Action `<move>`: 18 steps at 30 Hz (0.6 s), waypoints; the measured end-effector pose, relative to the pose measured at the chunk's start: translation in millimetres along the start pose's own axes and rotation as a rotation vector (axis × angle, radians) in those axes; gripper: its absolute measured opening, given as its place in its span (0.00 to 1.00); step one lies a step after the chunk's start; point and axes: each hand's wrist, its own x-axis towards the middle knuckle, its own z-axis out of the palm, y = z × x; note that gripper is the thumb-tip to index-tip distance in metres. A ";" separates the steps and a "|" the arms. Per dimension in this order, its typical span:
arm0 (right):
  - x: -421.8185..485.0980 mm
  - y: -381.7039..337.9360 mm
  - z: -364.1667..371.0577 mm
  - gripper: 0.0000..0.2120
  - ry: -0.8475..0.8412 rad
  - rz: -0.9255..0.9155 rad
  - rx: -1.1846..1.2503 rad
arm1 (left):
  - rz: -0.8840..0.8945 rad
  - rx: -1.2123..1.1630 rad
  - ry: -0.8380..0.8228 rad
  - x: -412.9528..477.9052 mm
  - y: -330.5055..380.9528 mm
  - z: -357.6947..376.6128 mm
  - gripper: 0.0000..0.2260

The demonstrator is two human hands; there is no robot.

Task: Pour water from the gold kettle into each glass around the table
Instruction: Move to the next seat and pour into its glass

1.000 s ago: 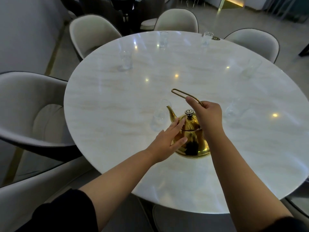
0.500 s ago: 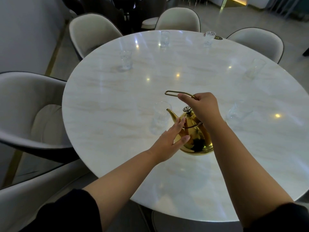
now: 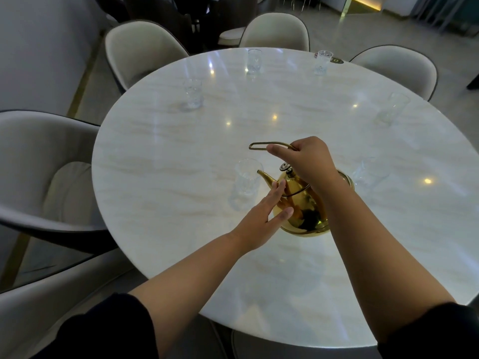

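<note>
The gold kettle [image 3: 304,211] is lifted off the round marble table [image 3: 181,156] and tilted to the left. Its spout tip sits at the rim of the nearest clear glass [image 3: 246,181]. My right hand [image 3: 308,161] grips the kettle's thin wire handle from above. Flat against the kettle's left side lies my left hand [image 3: 264,218], fingers straight. Whether water is flowing I cannot tell. Several more clear glasses stand around the table: left [image 3: 193,93], far middle [image 3: 254,60], far right [image 3: 322,62], right [image 3: 391,108] and near right [image 3: 368,172].
Cream upholstered chairs ring the table: one at the left [image 3: 39,172], two at the far side [image 3: 140,47] [image 3: 274,31] and one at the far right [image 3: 399,66]. A small dark round disc [image 3: 337,60] lies beside the far right glass.
My right hand has raised the kettle off the table and tipped it left, bringing the spout to the near glass. My left hand stays against its side.
</note>
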 end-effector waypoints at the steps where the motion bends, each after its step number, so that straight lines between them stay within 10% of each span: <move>1: 0.0 -0.3 -0.1 0.26 -0.002 -0.001 -0.002 | 0.000 -0.001 0.004 0.2 0.1 0.4 0.27; 18: 1.6 -6.1 -3.2 0.26 -0.027 -0.012 -0.052 | 0.004 -0.026 0.008 1.9 1.8 -0.1 0.27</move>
